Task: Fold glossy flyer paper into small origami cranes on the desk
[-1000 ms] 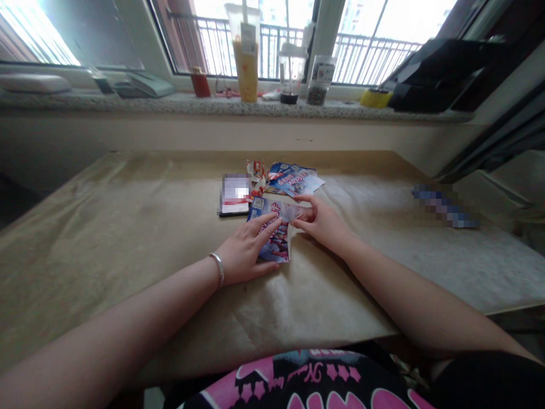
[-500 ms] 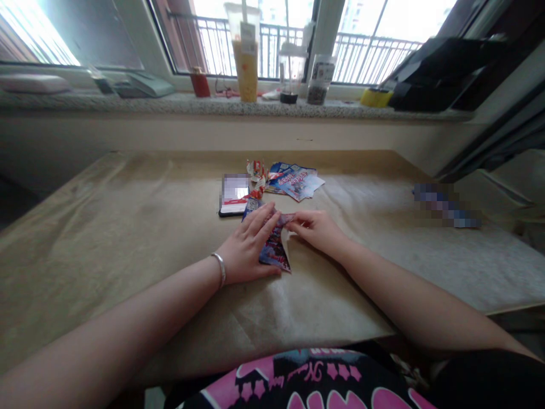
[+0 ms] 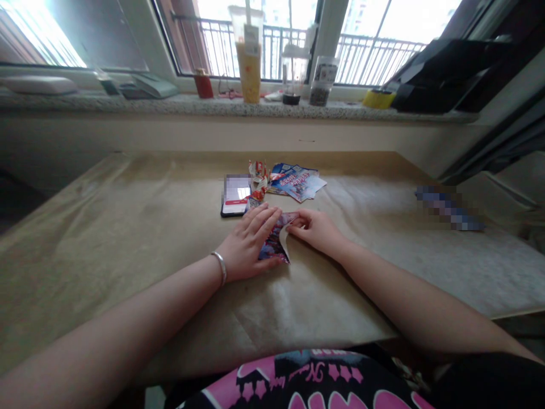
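Note:
A blue and red printed paper leaflet [image 3: 271,247] lies on the table in front of me, partly hidden by my fingers. My left hand [image 3: 249,238] rests flat over it with fingers stretched out and the thumb along its near edge. At the far right corner, my right hand [image 3: 313,228] pinches the leaflet between thumb and fingers. Its right edge curls up there and shows a pale underside. Just beyond my left fingertips lie crumpled red and white wrapper pieces [image 3: 259,180]. A fanned pile of similar printed leaflets [image 3: 300,182] sits behind my right hand.
A phone [image 3: 236,196] lies left of the wrappers. At the table's right side is a blurred blue packet [image 3: 451,209]. The windowsill [image 3: 191,108] carries a tall cup of yellow drink [image 3: 249,68], a red bottle [image 3: 203,84], two clear containers and a black bag [image 3: 438,76].
The leaflet's right edge curls up more and its near corner has shifted slightly away from me. Both hands keep nearly the same places; the view has shifted a little.

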Available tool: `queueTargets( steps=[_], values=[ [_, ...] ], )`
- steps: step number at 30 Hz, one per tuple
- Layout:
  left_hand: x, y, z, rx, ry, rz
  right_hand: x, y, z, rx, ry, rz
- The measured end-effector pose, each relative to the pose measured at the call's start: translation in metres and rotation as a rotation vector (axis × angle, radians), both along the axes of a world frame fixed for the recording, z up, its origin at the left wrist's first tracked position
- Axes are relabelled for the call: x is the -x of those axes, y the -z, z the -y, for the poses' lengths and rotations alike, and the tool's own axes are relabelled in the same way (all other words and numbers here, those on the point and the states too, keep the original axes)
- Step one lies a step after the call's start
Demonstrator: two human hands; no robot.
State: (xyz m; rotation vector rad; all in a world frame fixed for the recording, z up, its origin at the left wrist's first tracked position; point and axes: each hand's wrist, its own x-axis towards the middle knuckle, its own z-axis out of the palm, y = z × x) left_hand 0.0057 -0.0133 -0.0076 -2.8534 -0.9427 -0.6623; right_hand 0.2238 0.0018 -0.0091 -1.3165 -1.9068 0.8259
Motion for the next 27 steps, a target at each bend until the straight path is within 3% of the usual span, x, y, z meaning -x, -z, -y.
queueTargets(
  steps=[11,20,27],
  values=[
    [-0.003,-0.014,-0.011,-0.209,0.025,-0.046,-0.001,-0.006,-0.001,-0.077,0.011,-0.122],
    [-0.023,-0.032,-0.006,-0.042,-0.067,-0.074,-0.005,0.006,-0.013,-0.06,0.053,-0.253],
    [-0.025,-0.035,-0.003,0.014,-0.124,-0.01,-0.003,0.005,-0.012,-0.014,-0.009,-0.301]
  ],
)
